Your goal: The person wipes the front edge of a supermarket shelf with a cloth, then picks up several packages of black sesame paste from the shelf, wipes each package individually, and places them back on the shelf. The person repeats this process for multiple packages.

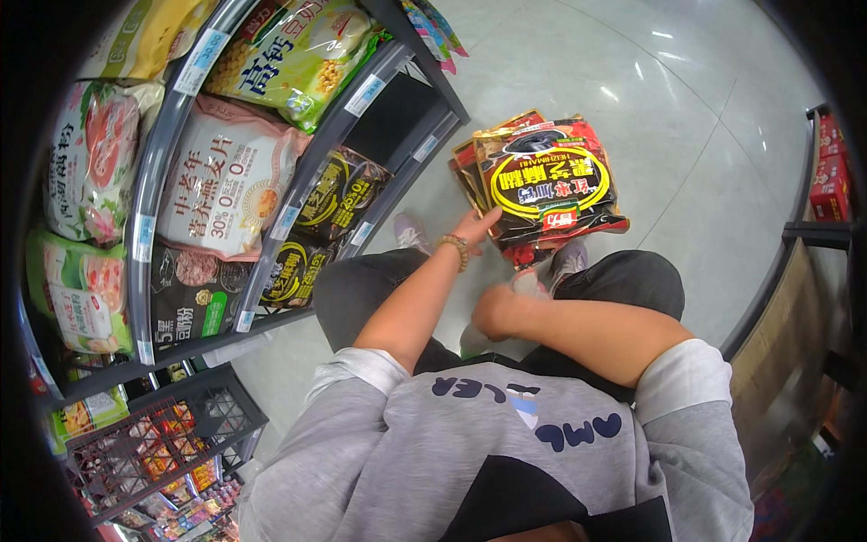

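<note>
A stack of glossy black, red and gold food bags is just above the floor or on it, in front of my knees. The top bag bears large yellow writing that appears upside down to me. My left hand grips the near left edge of the stack, with a finger over the front. In my right hand, closed in a fist between my knees, is a greyish-pink cloth. Part of the cloth shows past the fist; the rest is hidden by the hand and forearm.
To the left, a grey shelf unit holds several food bags, including similar black bags. A wire basket with small packets stands lower left. Red boxes and a wooden panel flank the right. Grey tile floor lies ahead.
</note>
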### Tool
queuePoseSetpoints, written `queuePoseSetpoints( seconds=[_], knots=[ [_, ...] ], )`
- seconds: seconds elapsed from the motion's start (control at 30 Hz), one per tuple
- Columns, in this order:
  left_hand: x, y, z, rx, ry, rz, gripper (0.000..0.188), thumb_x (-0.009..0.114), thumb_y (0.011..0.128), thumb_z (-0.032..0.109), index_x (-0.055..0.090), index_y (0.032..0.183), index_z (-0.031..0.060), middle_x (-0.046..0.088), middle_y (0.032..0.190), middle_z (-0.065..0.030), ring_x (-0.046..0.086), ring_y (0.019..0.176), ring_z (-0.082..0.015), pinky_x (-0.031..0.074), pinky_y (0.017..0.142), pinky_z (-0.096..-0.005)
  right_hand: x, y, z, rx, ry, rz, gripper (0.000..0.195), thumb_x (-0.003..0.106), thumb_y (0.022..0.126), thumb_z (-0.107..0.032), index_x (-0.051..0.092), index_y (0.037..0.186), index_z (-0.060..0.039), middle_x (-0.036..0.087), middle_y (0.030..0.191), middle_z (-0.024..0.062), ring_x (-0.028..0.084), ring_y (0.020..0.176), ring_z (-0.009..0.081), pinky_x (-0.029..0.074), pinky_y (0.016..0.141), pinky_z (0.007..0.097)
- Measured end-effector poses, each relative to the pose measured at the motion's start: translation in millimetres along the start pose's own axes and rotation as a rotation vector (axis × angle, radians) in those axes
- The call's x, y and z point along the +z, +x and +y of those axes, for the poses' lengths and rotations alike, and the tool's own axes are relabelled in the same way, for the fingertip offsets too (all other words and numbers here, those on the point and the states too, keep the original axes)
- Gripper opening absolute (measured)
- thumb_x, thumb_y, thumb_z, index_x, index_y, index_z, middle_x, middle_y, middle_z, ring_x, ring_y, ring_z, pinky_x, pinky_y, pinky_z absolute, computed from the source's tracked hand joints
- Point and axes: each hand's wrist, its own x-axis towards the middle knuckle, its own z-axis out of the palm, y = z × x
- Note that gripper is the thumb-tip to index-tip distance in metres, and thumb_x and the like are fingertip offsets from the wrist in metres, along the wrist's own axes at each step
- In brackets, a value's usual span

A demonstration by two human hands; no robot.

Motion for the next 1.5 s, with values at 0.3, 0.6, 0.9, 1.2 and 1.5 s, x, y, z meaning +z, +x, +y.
queuePoseSetpoints(
  seconds=[0.3,0.6,0.9,1.2,1.5],
  knots=[
    [30.9,18.7,-15.0,-0.079,-0.356,-0.317,0.058,0.052,0.08,0.055,0.045,0.119,0.0125,0.055,0.111,-0.0063,0.056,0.095,-0.0194,0.044,0.081,-0.0494,-1.5,23.2,-3.9,-0.012,0.071,-0.081,0.04,0.071,0.064,-0.021,0.063,0.103,-0.0148,0.062,0.104,0.0042,0.059,0.093,0.0258,0.047,0.073,0.0458],
    [37.4,27.9,-5.3,0.116,-0.508,-0.26,0.049,0.063,0.076,0.04,0.051,0.111,0.0076,0.062,0.095,-0.0066,0.062,0.077,-0.0169,0.053,0.058,-0.0332,-21.0,-50.9,32.6,-0.036,0.199,-0.016,0.027,0.062,0.07,-0.023,0.064,0.09,-0.0036,0.062,0.095,0.0151,0.061,0.087,0.0275,0.048,0.071,0.0394],
    [21.9,2.6,-18.6,0.224,-0.415,-0.125,0.043,0.06,0.078,0.037,0.052,0.107,0.006,0.062,0.096,-0.0077,0.062,0.074,-0.0157,0.052,0.057,-0.0292,-26.9,-136.7,119.7,0.469,0.636,1.061,0.044,0.06,0.073,-0.021,0.051,0.111,-0.0006,0.06,0.094,0.0198,0.058,0.087,0.034,0.045,0.078,0.0384],
    [23.6,2.7,-6.3,0.271,-0.612,0.076,0.031,0.058,0.078,0.027,0.056,0.096,0.0016,0.061,0.074,-0.008,0.06,0.054,-0.0191,0.048,0.038,-0.0315,29.6,-53.7,117.3,0.34,0.189,0.884,0.058,0.068,0.069,-0.029,0.042,0.119,-0.0129,0.045,0.12,0.0081,0.042,0.113,0.0284,0.032,0.094,0.0503],
    [30.3,-29.3,24.8,0.196,-0.492,0.014,0.036,0.061,0.077,0.026,0.054,0.102,0.0005,0.063,0.086,-0.0092,0.064,0.067,-0.0182,0.052,0.043,-0.0316,57.9,-85.9,144.6,0.615,0.052,1.06,0.045,0.066,0.062,-0.011,0.051,0.104,-0.0137,0.057,0.094,0.0044,0.05,0.1,0.0246,0.037,0.085,0.0439]
  ],
)
